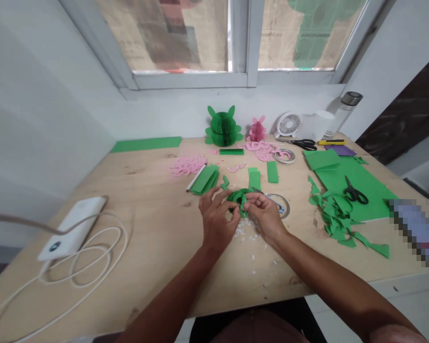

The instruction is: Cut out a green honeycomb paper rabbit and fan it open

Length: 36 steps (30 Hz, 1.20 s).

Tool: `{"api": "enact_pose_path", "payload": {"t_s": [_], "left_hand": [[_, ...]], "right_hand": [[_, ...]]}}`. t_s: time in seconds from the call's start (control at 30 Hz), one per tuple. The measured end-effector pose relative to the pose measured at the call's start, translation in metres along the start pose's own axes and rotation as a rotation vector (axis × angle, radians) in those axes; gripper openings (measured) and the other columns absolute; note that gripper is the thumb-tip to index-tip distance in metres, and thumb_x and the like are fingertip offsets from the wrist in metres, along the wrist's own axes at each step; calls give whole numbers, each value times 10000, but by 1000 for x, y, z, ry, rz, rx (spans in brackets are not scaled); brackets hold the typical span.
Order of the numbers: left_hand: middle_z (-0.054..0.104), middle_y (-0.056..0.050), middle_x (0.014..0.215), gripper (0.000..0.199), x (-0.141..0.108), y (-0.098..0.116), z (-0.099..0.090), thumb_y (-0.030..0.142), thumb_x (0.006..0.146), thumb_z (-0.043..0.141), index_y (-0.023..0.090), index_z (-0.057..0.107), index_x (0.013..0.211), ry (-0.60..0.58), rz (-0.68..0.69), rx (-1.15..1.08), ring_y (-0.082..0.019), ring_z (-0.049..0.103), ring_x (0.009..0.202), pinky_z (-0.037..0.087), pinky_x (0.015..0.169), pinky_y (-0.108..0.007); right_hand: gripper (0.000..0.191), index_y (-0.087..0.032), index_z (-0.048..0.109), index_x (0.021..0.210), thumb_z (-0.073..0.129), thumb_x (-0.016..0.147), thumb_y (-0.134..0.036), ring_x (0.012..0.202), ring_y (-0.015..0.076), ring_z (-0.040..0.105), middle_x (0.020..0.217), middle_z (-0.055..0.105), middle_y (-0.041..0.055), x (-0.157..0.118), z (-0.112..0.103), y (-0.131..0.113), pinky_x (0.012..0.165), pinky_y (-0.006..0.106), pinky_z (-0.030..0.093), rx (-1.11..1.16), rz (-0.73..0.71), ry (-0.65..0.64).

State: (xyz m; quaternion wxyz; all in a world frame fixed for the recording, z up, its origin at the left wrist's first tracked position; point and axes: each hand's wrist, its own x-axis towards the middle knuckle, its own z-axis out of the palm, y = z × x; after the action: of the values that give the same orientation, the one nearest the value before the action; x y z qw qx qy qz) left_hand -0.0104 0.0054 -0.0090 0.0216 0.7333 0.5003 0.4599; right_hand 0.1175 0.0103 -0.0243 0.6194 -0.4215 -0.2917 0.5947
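Both hands meet over the middle of the wooden table (157, 238), around a small green folded paper piece (241, 197). My left hand (218, 216) grips its left side, with fingers curled over it. On the other side, my right hand (262, 212) pinches its right edge between thumb and fingers. A tape roll (285, 209) lies just right of my right hand. Small white paper bits (240, 231) are scattered below the hands. Green paper strips (205, 180) and a white pen (196, 178) lie beyond my left hand.
Behind stand a green paper figure (223, 128), a smaller pink one (257, 130), a fan (288, 125) and a bottle (345, 114). Scissors (355, 191) and green scraps (336, 214) lie right. A white power bank (73, 226) with a looped cable lies left.
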Motion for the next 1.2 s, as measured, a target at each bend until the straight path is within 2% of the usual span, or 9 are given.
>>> {"api": "enact_pose_path", "payload": {"t_s": [0.3,0.37,0.5,0.63,0.8,0.9,1.0,1.1,1.2], "left_hand": [[656,-61,1034,154,2,-1,-11,132,770,534,195,559,632,-37,-7,-304,-252,457,1184,385,971,-480],[657,-62,1007,167,3,0,-11,130,759,551,191,520,606,-30,12,-332,-252,474,1163,394,964,-474],[658,-56,955,91,5,0,-10,105,726,569,196,566,729,-25,34,-373,-230,521,1092,426,938,-448],[654,-34,781,102,6,-1,-10,113,751,545,202,596,748,-48,36,-428,-210,569,972,457,888,-409],[609,-16,714,106,6,-9,-8,174,759,586,191,541,665,42,-86,-406,-173,603,800,488,783,-328],[621,-13,740,13,6,-17,-6,194,755,587,183,581,759,79,-202,-305,-157,609,738,490,741,-301],[606,9,648,139,7,-23,-6,224,807,531,187,624,903,8,-281,-240,-151,603,654,495,716,-299],[672,-57,875,269,7,-25,-4,216,827,499,185,595,1077,-29,-218,-258,-189,629,867,479,849,-358],[550,-133,1263,508,4,-22,1,250,785,579,188,458,1275,-129,-120,-357,-241,516,1167,416,974,-414]], "right_hand": [[257,-175,676,769,800,543,-181,562,84,569,616,653,-31,4,-2,-5,585,210,443,54,-19,25],[261,-174,677,772,800,542,-176,564,82,572,614,653,-32,5,-3,-6,583,204,444,67,-21,27],[263,-173,678,775,801,542,-180,553,82,565,608,649,-32,6,-4,-7,569,203,444,60,-40,19],[281,-174,681,776,809,527,-188,543,75,558,600,644,-36,7,-4,-11,565,197,442,77,-46,46],[297,-172,678,766,821,508,-207,542,79,564,595,642,-36,6,-3,-16,566,205,448,81,-38,81],[303,-172,673,769,823,511,-220,551,88,567,609,644,-30,6,-2,-17,563,219,453,61,-60,84],[305,-169,669,774,821,515,-223,549,93,564,612,641,-27,5,-2,-19,558,228,456,40,-69,90],[298,-170,668,770,818,519,-224,546,98,565,607,636,-26,5,-1,-20,547,230,456,29,-67,99],[288,-174,670,765,817,522,-224,551,96,565,608,635,-26,4,0,-20,559,226,458,30,-60,91]]}}
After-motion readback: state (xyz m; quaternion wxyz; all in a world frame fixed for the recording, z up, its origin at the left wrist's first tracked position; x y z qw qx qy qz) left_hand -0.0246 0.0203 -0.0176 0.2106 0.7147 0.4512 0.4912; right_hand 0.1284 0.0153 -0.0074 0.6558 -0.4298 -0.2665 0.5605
